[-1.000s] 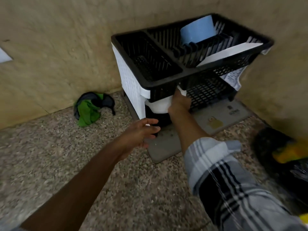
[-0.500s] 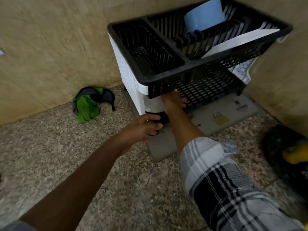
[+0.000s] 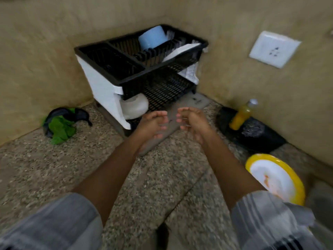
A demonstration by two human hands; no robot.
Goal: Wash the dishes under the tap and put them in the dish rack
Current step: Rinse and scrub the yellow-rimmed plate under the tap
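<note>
Two-tier black-and-white plastic dish rack [image 3: 115, 76]: corner, white bowl [image 3: 134, 107] on lower shelf. Left hand [image 3: 153, 123], right hand [image 3: 193, 121]: fingers loosely curled, empty. Yellow-rimmed white soiled plate [image 3: 275, 179]: lies flat, right of and nearest the right hand.

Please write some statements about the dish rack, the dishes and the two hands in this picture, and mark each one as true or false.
1. A blue cup lies in the upper tier of the dish rack. True.
2. The right hand holds the white bowl. False: both hands are empty, in front of the rack; the bowl sits in the lower tier.
3. The left hand has loosely curled fingers and holds nothing. True.
4. The yellow-rimmed plate stands in the rack. False: it lies on the counter to the right, with an orange stain on it.
5. A green cloth lies right of the rack. False: it lies left of it.
</note>
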